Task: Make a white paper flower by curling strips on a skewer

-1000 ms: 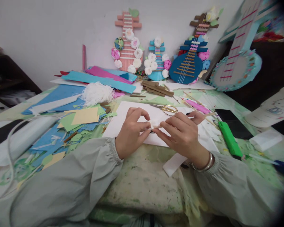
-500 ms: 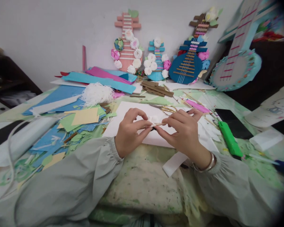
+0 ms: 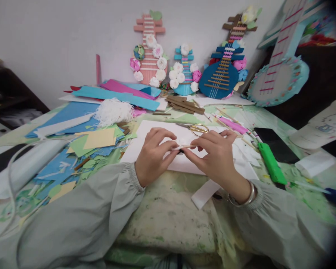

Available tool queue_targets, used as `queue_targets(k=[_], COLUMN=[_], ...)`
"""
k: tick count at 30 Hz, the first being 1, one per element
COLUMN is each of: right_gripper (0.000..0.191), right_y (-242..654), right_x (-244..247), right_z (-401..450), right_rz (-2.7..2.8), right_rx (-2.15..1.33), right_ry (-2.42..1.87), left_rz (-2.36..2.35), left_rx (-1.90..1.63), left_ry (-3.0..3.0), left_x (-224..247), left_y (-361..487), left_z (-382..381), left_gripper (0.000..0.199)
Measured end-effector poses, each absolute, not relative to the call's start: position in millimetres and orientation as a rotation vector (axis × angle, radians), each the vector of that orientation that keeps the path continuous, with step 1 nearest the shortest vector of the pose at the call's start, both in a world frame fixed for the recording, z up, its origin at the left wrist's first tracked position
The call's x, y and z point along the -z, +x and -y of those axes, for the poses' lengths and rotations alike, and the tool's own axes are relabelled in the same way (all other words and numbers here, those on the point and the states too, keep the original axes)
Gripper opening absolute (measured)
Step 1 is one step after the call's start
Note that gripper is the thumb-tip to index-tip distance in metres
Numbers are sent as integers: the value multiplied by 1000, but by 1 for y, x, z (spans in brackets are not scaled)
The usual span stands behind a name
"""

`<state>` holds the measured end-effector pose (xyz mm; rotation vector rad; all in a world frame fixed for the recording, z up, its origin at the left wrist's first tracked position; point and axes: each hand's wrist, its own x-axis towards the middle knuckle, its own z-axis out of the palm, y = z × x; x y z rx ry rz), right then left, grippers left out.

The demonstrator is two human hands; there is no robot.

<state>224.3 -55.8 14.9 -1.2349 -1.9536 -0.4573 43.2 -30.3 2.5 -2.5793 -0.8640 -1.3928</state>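
My left hand (image 3: 154, 158) is closed in a pinch on one end of a small white strip (image 3: 182, 147), perhaps paper. My right hand (image 3: 218, 158), with a bracelet at the wrist, pinches the other end between thumb and fingertips; a thin pale stick-like part shows there, mostly hidden. Both hands are above a white sheet (image 3: 141, 140). Gold-handled scissors (image 3: 199, 129) lie on the sheet just beyond the fingers. A loose white strip (image 3: 204, 194) rests below my right hand.
Paper scraps (image 3: 100, 138) and a bundle of white string (image 3: 114, 111) are on the left. A green tool (image 3: 271, 162), a black phone (image 3: 280, 149) and a white cup (image 3: 319, 123) stand or lie right. Flower-decorated paper instruments (image 3: 220, 78) lean against the wall.
The fingers have shifted very slightly on the white strip, which looks flatter between them now. The whole view has moved a little; the other things lie as before.
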Motion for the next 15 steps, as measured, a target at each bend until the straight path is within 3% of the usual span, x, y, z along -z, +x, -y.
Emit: queue_targets(k=[15], right_gripper=[24], right_y=[228], right_x=[-12], right_z=[58], right_rz=[2070], right_rx=[777], right_ry=[-1037], left_rz=[999], left_rx=[1308], left_ry=[-2605], left_x=[-7], left_y=[47], left_z=[39], left_gripper=[11])
